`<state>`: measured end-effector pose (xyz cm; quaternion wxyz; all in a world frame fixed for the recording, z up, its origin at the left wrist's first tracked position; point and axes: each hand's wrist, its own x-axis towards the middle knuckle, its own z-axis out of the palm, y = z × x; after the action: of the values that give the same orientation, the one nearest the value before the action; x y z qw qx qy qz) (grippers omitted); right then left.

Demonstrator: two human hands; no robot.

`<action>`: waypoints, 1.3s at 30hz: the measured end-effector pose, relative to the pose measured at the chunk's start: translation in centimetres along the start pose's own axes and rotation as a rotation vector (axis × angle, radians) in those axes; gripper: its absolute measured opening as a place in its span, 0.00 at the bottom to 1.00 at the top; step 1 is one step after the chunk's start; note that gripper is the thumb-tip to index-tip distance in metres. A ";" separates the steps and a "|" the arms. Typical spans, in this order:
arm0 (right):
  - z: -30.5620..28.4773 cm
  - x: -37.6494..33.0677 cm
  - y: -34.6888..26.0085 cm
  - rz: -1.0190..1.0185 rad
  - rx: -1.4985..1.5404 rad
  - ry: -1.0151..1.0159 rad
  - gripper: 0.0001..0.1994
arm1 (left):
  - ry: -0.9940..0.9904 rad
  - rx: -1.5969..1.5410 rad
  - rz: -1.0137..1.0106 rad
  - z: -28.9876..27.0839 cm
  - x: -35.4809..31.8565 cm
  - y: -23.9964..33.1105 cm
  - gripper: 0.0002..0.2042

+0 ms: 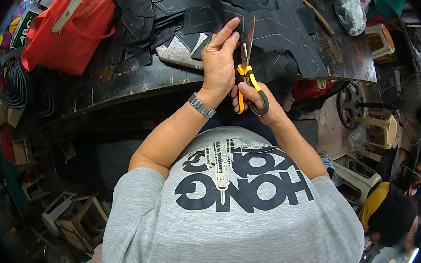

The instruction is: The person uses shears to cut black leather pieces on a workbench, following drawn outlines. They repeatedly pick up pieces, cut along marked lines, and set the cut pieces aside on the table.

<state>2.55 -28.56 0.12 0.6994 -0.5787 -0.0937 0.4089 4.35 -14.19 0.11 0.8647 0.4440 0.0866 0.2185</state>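
Note:
My right hand (pixel 260 100) grips a pair of scissors (pixel 250 77) with orange, yellow and black handles. Their metal blades point away from me and stand apart over the table's near edge. Just left of the blades is my left hand (pixel 218 65), wearing a metal-band watch (pixel 202 105) at the wrist. Its index finger and thumb stretch out toward the blades; the remaining fingers are mostly hidden. Black sheet pieces (pixel 282 33) with pale drawn outlines lie beneath and beyond both hands. Whether the blades touch a piece, I cannot tell.
Stacked black cut pieces (pixel 142 24) cover the far middle of the dark table (pixel 130 83). A red bag (pixel 72 36) sits at left. A wooden stick (pixel 318 17) and a clear plastic bag (pixel 351 14) lie at right. Stools (pixel 356 175) and another person (pixel 388 216) are at lower right.

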 end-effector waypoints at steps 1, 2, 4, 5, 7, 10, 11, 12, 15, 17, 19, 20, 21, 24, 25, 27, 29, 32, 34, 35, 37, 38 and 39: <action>0.0 0.0 0.0 -0.011 -0.012 0.005 0.23 | 0.015 0.057 0.019 0.1 -0.1 0.0 0.16; 0.0 0.1 0.0 -0.025 -0.021 0.013 0.24 | 0.038 0.119 0.029 0.1 -0.2 0.0 0.16; 0.0 0.1 0.1 -0.029 -0.017 0.015 0.24 | 0.025 0.086 0.009 0.2 -0.4 0.0 0.15; 0.0 0.1 0.1 -0.032 -0.013 0.018 0.24 | 0.024 0.072 -0.005 0.3 -0.6 0.0 0.15; 0.1 0.2 0.4 -0.045 -0.020 0.030 0.24 | 0.042 0.086 -0.006 0.3 -0.6 -0.1 0.15; 0.2 0.3 0.6 -0.058 -0.038 0.036 0.24 | 0.052 0.068 -0.018 0.3 -0.7 -0.1 0.15; 0.2 0.3 0.7 -0.063 -0.042 0.038 0.24 | 0.057 0.059 -0.030 0.3 -0.7 -0.2 0.15; 0.2 0.3 0.8 -0.056 -0.024 0.041 0.24 | 0.051 0.060 -0.024 0.2 -0.7 -0.2 0.16; 0.4 0.2 1.1 -0.058 0.054 0.050 0.24 | 0.045 0.065 -0.011 0.2 -0.7 -0.3 0.16; 0.7 0.1 1.3 -0.072 0.124 0.047 0.23 | 0.046 0.057 0.017 0.2 -0.7 -0.4 0.15; 0.8 0.1 1.5 -0.073 0.163 0.043 0.23 | 0.052 0.023 0.007 0.2 -0.7 -0.5 0.15; 0.9 0.1 1.6 -0.073 0.183 0.042 0.23 | 0.057 0.005 0.002 0.2 -0.7 -0.5 0.15; 0.8 0.1 1.7 -0.071 0.183 0.042 0.23 | 0.054 0.000 -0.004 0.1 -0.7 -0.5 0.15; 0.9 0.1 1.8 -0.059 0.172 0.061 0.22 | 0.065 -0.013 -0.007 0.1 -0.5 -0.5 0.16; 0.9 0.1 1.8 -0.053 0.163 0.081 0.22 | 0.073 -0.014 0.002 0.1 -0.4 -0.5 0.16; 1.0 0.0 1.8 -0.041 0.139 0.106 0.21 | 0.077 -0.021 0.015 0.1 -0.4 -0.6 0.17; 0.8 -0.1 1.6 -0.029 0.110 0.117 0.21 | 0.067 -0.033 0.026 0.1 -0.4 -0.5 0.17; 0.6 -0.3 1.2 -0.007 0.076 0.128 0.20 | 0.070 -0.053 0.016 0.1 -0.4 -0.4 0.17; 0.5 -0.1 1.0 -0.001 0.092 0.118 0.20 | 0.062 -0.056 0.006 0.1 -0.4 -0.3 0.17; 0.5 0.0 0.9 0.000 0.101 0.114 0.20 | 0.056 -0.061 0.010 0.1 -0.4 -0.2 0.17; 0.4 0.3 0.6 -0.012 0.133 0.083 0.20 | 0.060 -0.030 -0.009 0.2 -0.5 -0.2 0.16; 0.4 0.6 0.5 -0.018 0.156 0.066 0.20 | 0.059 -0.020 -0.006 0.2 -0.6 -0.1 0.16; 0.2 0.7 0.3 -0.025 0.159 0.060 0.20 | 0.074 0.028 -0.017 0.2 -0.6 -0.2 0.16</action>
<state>2.77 -27.87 -0.29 0.7507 -0.5322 -0.0473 0.3886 3.93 -14.71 0.09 0.8563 0.4472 0.1252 0.2261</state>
